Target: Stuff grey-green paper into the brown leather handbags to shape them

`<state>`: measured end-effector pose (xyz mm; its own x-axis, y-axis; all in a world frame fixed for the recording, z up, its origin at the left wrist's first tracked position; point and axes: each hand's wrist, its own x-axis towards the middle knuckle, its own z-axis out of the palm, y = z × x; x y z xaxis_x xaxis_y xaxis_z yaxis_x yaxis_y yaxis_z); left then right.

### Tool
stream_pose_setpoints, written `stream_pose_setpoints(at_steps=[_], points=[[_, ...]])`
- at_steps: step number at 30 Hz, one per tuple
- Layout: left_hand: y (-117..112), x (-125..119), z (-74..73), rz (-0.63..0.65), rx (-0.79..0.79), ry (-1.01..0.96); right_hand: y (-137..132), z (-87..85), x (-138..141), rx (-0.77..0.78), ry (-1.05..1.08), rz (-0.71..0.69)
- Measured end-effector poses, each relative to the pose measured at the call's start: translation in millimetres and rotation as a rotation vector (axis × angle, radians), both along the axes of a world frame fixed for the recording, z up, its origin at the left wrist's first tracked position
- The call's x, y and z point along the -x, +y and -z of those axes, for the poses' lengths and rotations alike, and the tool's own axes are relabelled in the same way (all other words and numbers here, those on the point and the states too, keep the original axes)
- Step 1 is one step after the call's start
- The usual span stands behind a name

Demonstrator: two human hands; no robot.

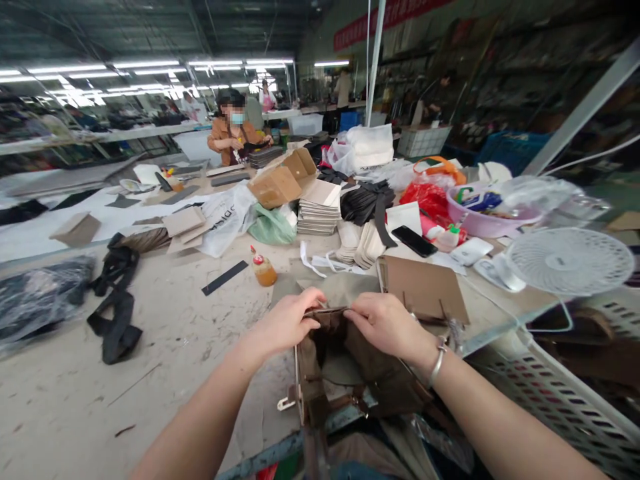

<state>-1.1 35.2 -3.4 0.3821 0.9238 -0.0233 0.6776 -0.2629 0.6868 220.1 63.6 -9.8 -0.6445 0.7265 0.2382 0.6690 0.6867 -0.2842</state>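
A brown bag (313,380) lies at the table's front edge, its dark inside facing me and a grey-green lining showing. My left hand (295,320) pinches the bag's upper edge between thumb and fingers. Close beside it, my right hand (383,323) grips the same edge, fingers closed. A metal clasp (287,403) sticks out at the bag's left side. Behind my right hand a flat brown flap or panel (425,283) rests on the table; whether it belongs to the bag I cannot tell. Just beyond my left hand stands a glue bottle (263,269) with a red cap.
A dark strip (225,278) and black straps (115,320) lie to the left. Stacked pale panels (319,210), a cardboard box (280,183), a phone (415,241) and a purple basin (493,225) sit behind. At right are a white fan (570,261) and a plastic crate (565,393). A co-worker (233,137) sits opposite.
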Motion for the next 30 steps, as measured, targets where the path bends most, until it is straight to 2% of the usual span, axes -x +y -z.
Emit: stream_pose_setpoints(at_steps=[4, 11, 17, 25, 30], points=[[2, 0, -2.0, -0.014, -0.038, 0.034, -3, 0.6, 0, 0.004, 0.031, 0.033], [-16, -22, -2.4, -0.117, -0.319, 0.094, -4, 3.2, -3, -0.006, 0.015, 0.064], [-13, -33, -0.2, -0.133, -0.493, 0.217, -7, 1.7, -3, -0.008, 0.020, 0.072], [-11, -38, 2.9, -0.155, -0.562, 0.263, -5, 3.3, -7, -0.023, 0.046, 0.085], [-9, -40, 3.0, -0.157, -0.511, 0.245, -4, 3.9, -8, -0.023, 0.053, 0.099]])
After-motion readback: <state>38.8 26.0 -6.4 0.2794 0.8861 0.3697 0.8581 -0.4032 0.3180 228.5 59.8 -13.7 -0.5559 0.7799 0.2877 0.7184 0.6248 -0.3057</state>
